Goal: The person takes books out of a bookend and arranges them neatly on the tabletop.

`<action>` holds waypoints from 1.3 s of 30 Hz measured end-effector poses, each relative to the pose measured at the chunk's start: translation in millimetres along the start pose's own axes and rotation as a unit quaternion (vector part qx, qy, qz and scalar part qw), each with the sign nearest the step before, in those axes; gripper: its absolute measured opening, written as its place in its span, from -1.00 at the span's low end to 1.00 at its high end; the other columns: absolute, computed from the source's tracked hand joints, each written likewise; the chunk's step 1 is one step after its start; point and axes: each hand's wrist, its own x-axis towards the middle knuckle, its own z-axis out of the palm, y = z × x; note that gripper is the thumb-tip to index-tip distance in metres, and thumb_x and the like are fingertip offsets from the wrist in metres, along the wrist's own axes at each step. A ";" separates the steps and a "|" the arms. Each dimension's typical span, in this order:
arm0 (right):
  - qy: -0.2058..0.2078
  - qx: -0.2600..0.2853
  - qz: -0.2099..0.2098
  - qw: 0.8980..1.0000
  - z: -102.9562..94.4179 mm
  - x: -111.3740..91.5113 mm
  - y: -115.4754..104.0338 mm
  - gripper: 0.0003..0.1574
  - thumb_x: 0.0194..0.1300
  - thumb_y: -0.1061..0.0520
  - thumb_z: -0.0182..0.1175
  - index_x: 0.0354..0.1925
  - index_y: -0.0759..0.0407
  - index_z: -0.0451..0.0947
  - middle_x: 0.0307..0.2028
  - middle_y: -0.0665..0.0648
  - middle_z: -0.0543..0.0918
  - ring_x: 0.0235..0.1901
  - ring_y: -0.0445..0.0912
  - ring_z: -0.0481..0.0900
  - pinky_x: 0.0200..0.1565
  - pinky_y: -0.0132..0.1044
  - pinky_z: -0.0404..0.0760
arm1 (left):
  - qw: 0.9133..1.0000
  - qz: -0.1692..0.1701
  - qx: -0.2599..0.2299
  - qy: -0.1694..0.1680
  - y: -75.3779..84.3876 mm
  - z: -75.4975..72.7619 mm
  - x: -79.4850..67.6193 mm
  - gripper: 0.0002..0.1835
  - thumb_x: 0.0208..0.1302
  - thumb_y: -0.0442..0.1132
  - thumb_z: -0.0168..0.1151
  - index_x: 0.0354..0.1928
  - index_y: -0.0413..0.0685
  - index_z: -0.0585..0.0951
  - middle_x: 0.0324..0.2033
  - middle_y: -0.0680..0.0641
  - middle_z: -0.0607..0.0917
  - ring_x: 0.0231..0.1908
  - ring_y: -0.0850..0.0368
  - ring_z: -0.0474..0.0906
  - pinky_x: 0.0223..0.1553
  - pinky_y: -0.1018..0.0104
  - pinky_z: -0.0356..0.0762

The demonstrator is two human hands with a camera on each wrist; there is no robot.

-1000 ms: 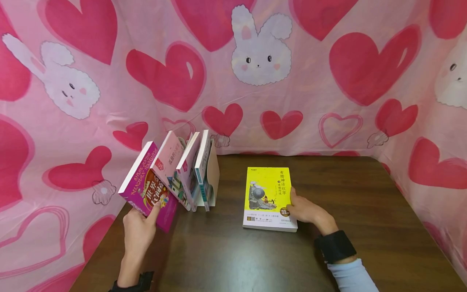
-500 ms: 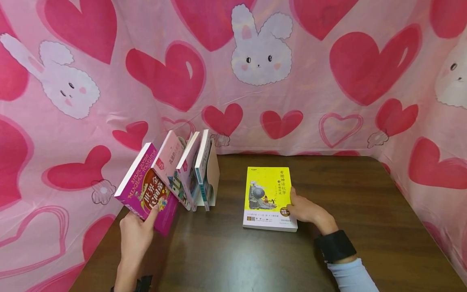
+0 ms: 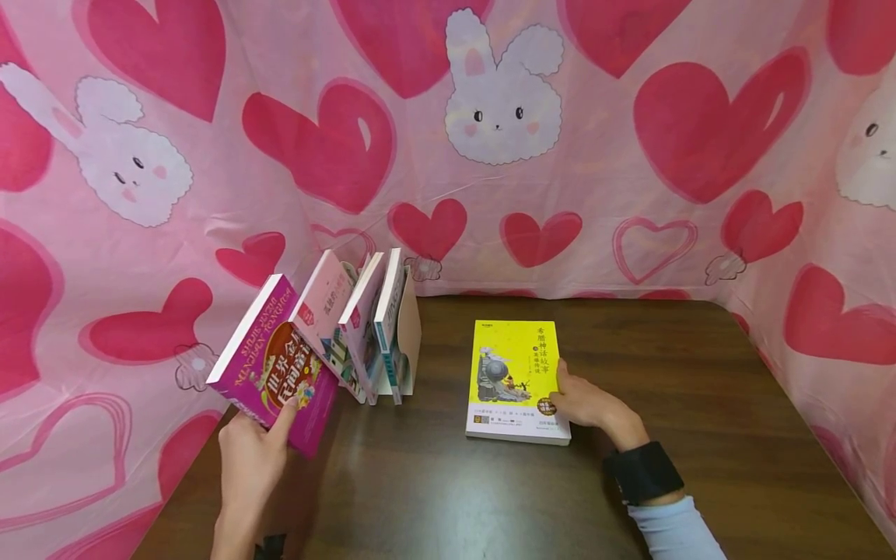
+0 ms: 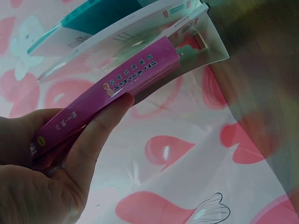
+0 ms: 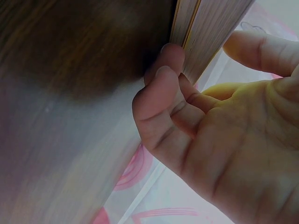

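My left hand (image 3: 250,459) grips a thick purple book (image 3: 280,354) by its lower left part, the thumb on the front cover. The book is tilted and held just left of a short row of books. Its spine (image 4: 107,98) faces the camera in the left wrist view. On the right, my right hand (image 3: 595,404) holds the right edge of a yellow book (image 3: 511,362), which lies flat on the table. In the right wrist view, curled fingers (image 5: 161,105) touch the page edges (image 5: 205,42), with the thumb on the other side.
A pink book (image 3: 325,307) leans against a thin pale book (image 3: 364,327) and a teal-spined book (image 3: 388,323). A cream bookend (image 3: 409,334) supports them on the right. Heart-and-rabbit fabric (image 3: 420,171) encloses the brown table (image 3: 448,498) behind and at both sides.
My left hand has drawn the purple book a little left and down, away from the leaning pink book. The right hand and yellow book have stayed in place.
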 end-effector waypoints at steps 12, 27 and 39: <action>0.001 -0.002 -0.001 1.000 -1.6 -0.9 -1.6 0.07 0.60 0.00 0.09 0.58 0.58 -0.29 0.44 0.52 0.29 0.19 0.26 0.41 0.17 0.23 0.41 | 0.999 0.022 0.007 0.026 0.4 -13.9 -4.3 -0.71 0.33 -0.24 0.47 -0.21 -0.43 0.72 -0.37 -0.39 0.77 -0.35 -0.40 0.73 -0.46 0.54 0.37; 0.000 0.000 -0.005 1.000 -2.8 -2.3 -2.0 0.09 0.59 -0.03 0.09 0.58 0.58 -0.29 0.49 0.55 0.20 0.21 0.29 0.40 0.18 0.25 0.40 | 0.999 0.031 0.004 0.038 3.5 -26.3 -10.8 -0.72 0.31 -0.25 0.48 -0.20 -0.43 0.74 -0.40 -0.37 0.78 -0.38 -0.36 0.73 -0.45 0.60 0.35; 0.000 0.003 -0.004 1.000 -0.6 -4.1 -0.6 0.12 0.59 -0.05 0.12 0.58 0.57 -0.29 0.48 0.55 0.22 0.23 0.30 0.39 0.24 0.31 0.38 | 0.998 0.048 0.013 0.045 5.4 -36.6 -17.8 -0.73 0.27 -0.29 0.51 -0.16 -0.42 0.75 -0.33 -0.37 0.79 -0.33 -0.37 0.74 -0.39 0.64 0.37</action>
